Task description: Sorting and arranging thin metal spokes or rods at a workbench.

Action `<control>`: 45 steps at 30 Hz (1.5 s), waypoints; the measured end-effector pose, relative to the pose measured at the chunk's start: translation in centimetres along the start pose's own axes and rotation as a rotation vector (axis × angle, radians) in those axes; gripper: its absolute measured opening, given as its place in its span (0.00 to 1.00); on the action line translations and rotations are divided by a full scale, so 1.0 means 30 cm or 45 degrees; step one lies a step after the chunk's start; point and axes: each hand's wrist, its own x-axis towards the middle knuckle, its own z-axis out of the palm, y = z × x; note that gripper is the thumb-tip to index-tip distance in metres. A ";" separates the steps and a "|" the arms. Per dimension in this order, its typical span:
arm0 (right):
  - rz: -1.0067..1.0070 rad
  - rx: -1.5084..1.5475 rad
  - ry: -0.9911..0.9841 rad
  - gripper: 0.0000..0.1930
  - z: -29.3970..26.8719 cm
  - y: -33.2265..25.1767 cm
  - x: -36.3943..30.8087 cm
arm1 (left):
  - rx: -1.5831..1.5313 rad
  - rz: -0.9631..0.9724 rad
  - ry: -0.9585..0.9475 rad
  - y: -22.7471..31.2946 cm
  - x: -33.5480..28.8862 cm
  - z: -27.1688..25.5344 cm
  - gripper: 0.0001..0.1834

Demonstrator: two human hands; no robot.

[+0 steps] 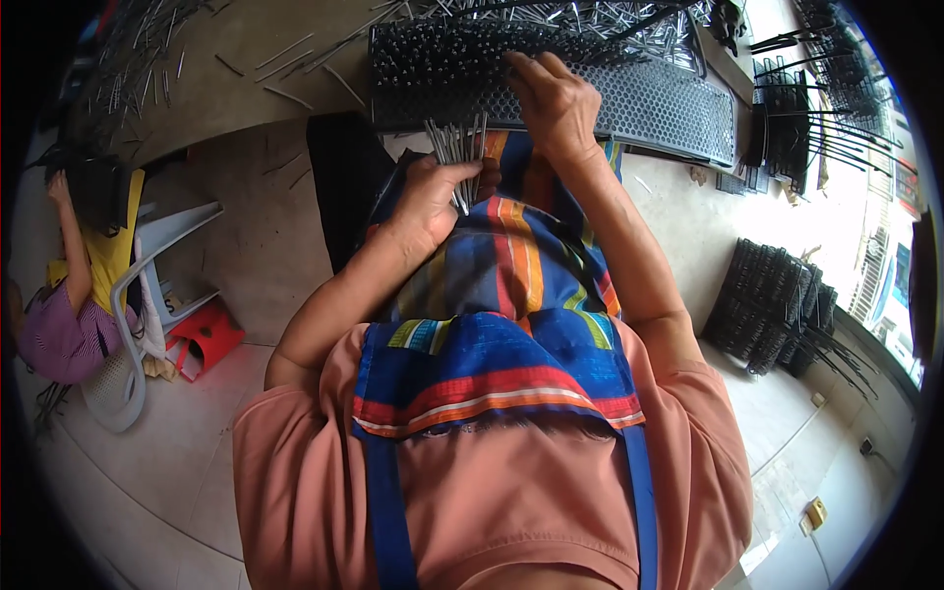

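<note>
A bundle of thin metal rods (454, 147) is gripped in my left hand (433, 192), just in front of the table edge and above my striped apron (521, 256). The rods fan out upward from the fist. Over a dark perforated tray (659, 108) hovers my right hand (557, 98), its thumb and fingers pinched together. Whatever lies between those fingertips is too small to make out. The tray is dotted with round holes. Its left part is filled with many upright rods (423, 64), close to my right fingertips.
Loose metal rods (290, 64) lie scattered on the table and heaped behind the tray. Stacks of black wire racks (772, 305) stand on the floor at right. At left, another person in purple (64, 334) sits on a pale plastic chair (123, 379), near a red bag (206, 339).
</note>
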 end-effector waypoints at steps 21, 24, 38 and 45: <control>0.267 1.000 0.262 0.04 -0.017 0.048 -0.044 | 0.265 0.075 -0.053 -0.043 -0.074 -0.093 0.11; 0.167 0.844 0.206 0.05 -0.022 0.035 -0.030 | 0.224 0.108 0.006 -0.036 -0.086 -0.085 0.09; 0.151 0.731 0.134 0.05 -0.003 0.021 -0.048 | 0.047 0.149 0.021 -0.022 -0.076 -0.077 0.12; 0.199 0.422 0.095 0.06 0.022 0.006 -0.044 | -0.002 0.168 0.064 -0.013 -0.072 -0.072 0.12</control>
